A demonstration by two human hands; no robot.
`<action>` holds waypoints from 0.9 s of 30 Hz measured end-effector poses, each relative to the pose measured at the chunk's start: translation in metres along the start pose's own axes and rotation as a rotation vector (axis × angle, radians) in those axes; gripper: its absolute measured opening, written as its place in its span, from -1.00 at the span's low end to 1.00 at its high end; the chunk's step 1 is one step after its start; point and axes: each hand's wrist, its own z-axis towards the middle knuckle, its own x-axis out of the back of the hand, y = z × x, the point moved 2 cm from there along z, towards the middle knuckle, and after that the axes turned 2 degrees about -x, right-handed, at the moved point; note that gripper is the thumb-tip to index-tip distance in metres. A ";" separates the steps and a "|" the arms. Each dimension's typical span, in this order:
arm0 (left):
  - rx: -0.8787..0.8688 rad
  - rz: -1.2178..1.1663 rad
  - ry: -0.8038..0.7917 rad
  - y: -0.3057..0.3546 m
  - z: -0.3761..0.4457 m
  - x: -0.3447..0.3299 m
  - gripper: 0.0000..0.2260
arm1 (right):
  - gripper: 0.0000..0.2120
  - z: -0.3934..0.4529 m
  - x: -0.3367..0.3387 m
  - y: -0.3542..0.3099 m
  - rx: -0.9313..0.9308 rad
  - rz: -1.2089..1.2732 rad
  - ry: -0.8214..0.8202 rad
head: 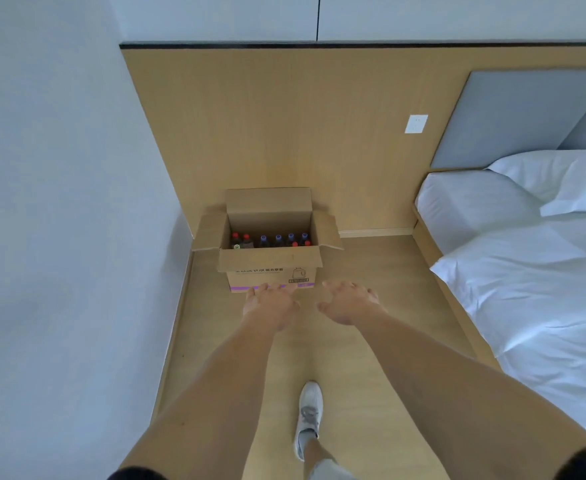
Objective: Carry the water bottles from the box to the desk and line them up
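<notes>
cardboard box (270, 271) front with a printed line and boxed mark, too blurred to read

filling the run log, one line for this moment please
stage: reaching | left hand: open, empty | right hand: open, empty | bottles: in box on floor

Both bare arms reached forward and down, side by side. The left hand (271, 304) was spread palm-down with fingers straight; the right hand (348, 302) hung relaxed, fingers loosely extended, holding nothing.
</notes>
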 end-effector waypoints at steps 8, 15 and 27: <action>0.107 0.021 -0.036 -0.061 0.139 0.070 -0.54 | -0.37 0.162 0.064 -0.040 0.060 0.056 -0.058; 0.123 -0.058 -0.006 -0.084 0.235 0.111 -0.52 | -0.33 0.261 0.112 -0.051 0.072 0.068 -0.071; 0.073 -0.041 -0.075 -0.133 0.399 0.137 -0.55 | -0.38 0.403 0.152 -0.054 -0.015 0.064 -0.084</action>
